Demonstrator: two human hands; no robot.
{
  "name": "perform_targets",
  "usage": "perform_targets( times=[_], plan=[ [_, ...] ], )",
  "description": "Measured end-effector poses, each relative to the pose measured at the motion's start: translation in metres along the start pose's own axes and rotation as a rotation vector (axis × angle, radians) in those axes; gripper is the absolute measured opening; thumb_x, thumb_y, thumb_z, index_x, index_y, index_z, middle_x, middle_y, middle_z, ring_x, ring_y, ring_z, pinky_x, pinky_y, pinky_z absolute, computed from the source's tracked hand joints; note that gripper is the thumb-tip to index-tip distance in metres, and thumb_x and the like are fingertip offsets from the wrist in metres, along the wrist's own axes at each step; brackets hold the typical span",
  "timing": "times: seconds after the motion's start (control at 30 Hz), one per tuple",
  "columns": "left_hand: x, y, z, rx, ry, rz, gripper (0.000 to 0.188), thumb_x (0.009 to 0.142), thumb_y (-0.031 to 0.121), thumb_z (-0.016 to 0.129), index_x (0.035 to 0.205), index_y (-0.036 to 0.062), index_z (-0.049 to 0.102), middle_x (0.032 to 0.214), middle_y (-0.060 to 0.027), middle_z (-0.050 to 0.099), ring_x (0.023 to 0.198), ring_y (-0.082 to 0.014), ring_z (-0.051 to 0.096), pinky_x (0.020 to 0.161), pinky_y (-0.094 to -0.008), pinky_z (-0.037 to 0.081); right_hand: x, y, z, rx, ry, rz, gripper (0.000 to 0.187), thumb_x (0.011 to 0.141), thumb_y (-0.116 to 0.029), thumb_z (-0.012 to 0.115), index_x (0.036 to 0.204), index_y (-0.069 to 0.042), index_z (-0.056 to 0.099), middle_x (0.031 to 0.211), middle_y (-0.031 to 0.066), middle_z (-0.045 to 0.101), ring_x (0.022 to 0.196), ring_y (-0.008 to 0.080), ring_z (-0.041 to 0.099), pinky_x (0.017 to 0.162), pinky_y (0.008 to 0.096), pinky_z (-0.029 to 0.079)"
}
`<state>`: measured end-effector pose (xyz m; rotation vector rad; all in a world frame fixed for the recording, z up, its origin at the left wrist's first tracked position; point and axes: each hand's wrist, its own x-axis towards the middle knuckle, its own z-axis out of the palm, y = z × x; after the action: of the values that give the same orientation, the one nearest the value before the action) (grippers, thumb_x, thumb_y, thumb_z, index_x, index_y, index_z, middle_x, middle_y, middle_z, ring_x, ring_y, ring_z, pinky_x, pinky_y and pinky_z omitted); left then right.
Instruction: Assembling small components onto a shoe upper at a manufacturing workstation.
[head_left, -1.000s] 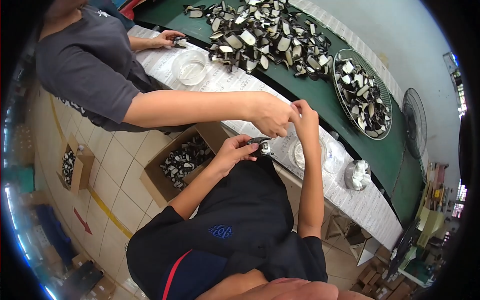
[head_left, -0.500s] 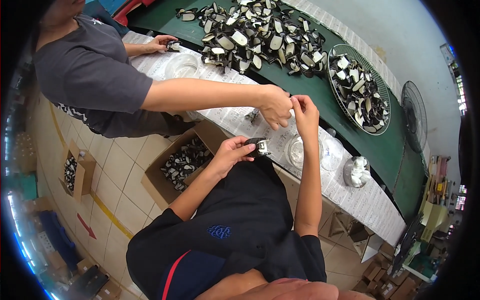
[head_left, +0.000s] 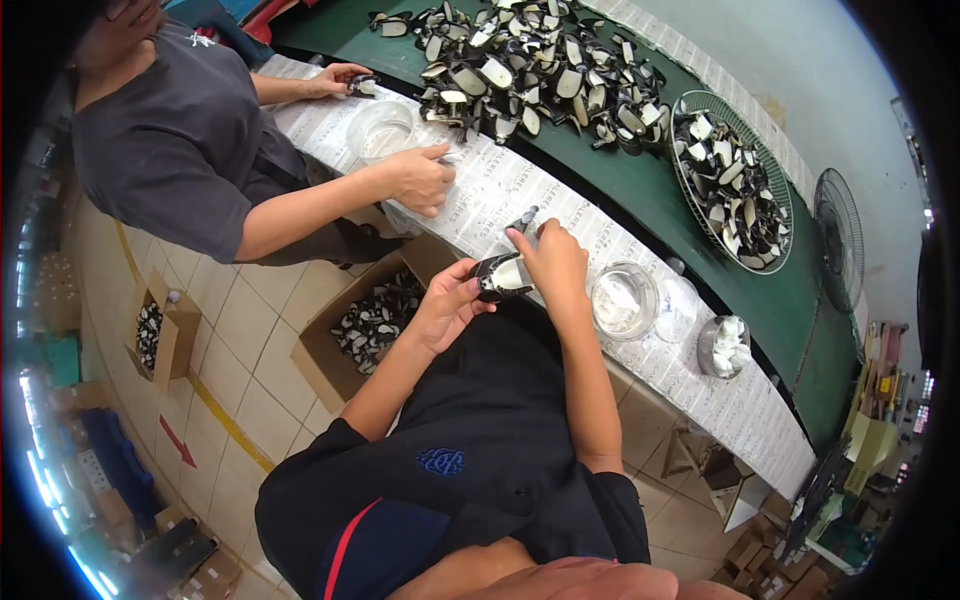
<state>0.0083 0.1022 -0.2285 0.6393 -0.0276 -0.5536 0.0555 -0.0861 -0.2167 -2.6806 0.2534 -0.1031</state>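
While the left hand (head_left: pixel 445 303) grasps a black-and-white piece (head_left: pixel 505 276) by the bench (head_left: pixel 480 200), the right hand (head_left: pixel 556 262) curls beside it; whether that one grips anything, I cannot tell. Beyond lie a clear bowl (head_left: pixel 625 322) and, farther, a heaped basket (head_left: pixel 742 128).

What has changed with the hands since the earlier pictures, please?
The co-worker's nearer hand drew back left, apart from the right hand, which moved left and down, beside the black-and-white piece. The left hand still grips this piece; the pile and wire basket stayed put.
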Motion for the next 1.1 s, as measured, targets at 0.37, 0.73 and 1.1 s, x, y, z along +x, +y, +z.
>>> perform_targets(
  times=[0.37,0.73,1.1],
  plan=[
    [-0.008,0.003,0.0,-0.05,-0.088,0.045,0.033,0.091,0.018,0.07,0.115,0.0013,0.055,0.106,-0.0092,0.065,0.091,-0.0179,0.066,0.082,-0.0306,0.055,0.008,0.006,0.017,0.152,0.085,0.09,0.035,0.083,-0.03,0.067,0.09,0.004,0.062,0.087,0.0203,0.067,0.082,0.0379,0.065,0.072,0.0472,0.051],
    [0.007,-0.001,0.013,0.041,-0.119,-0.009,0.031,0.092,0.014,0.066,0.118,0.0009,0.055,0.106,-0.0102,0.066,0.091,-0.0184,0.066,0.082,-0.031,0.055,-0.047,0.049,-0.058,1.102,0.082,0.05,0.03,0.093,-0.022,0.065,0.104,0.005,0.06,0.092,0.0122,0.067,0.083,0.0202,0.066,0.073,0.0316,0.052],
    [0.053,-0.044,0.044,0.139,-0.129,-0.15,0.025,0.096,0.013,0.06,0.117,0.0006,0.055,0.109,-0.0087,0.065,0.095,-0.0145,0.064,0.083,-0.0297,0.054,-0.156,0.109,-0.11,2.138,0.162,0.399,0.036,0.102,-0.035,0.043,0.103,-0.003,0.058,0.084,0.0091,0.059,0.072,0.0222,0.055,0.064,0.0357,0.047]
  ],
)
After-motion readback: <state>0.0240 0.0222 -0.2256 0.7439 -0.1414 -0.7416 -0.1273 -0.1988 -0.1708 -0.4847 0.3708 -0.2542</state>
